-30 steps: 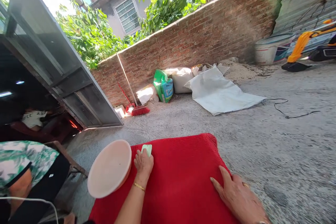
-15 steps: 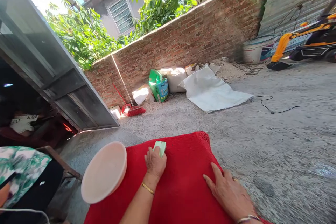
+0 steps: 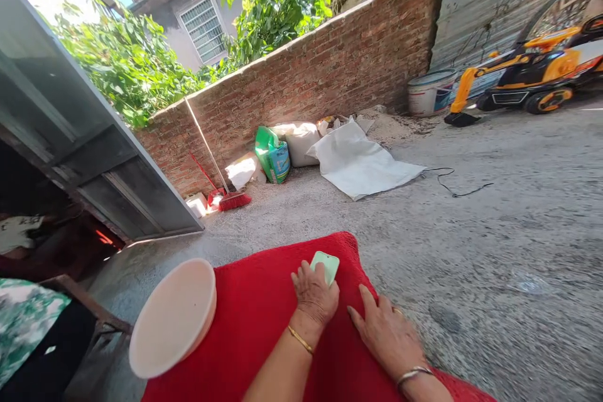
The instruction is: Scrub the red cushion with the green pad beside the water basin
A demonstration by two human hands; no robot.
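Note:
A thick red cloth [image 3: 254,314] is spread out in front of me, over something I cannot make out. My left hand [image 3: 315,292] is closed around a pale green, flat, rounded-corner piece [image 3: 326,264] with a small hole near its far end, and keeps it down on the cloth near the far right corner. Its underside is hidden. My right hand [image 3: 389,333] lies open along the cloth's right edge, fingers spread and touching the fabric. A pale pink plastic basin [image 3: 172,320] stands at the cloth's left side, tilted in view.
Another person's patterned clothing [image 3: 28,320] shows at left beside a wooden chair [image 3: 89,301]. A metal door [image 3: 108,157] stands behind. Along the brick wall [image 3: 301,75] are a red broom [image 3: 235,200], a green bag [image 3: 273,157], a white sheet [image 3: 367,166], a bucket [image 3: 428,94] and a toy excavator [image 3: 522,81].
My left hand has slid the pale green piece rightward across the cloth, closer to my right hand. The right hand stays on the cloth edge. The view has turned a little right.

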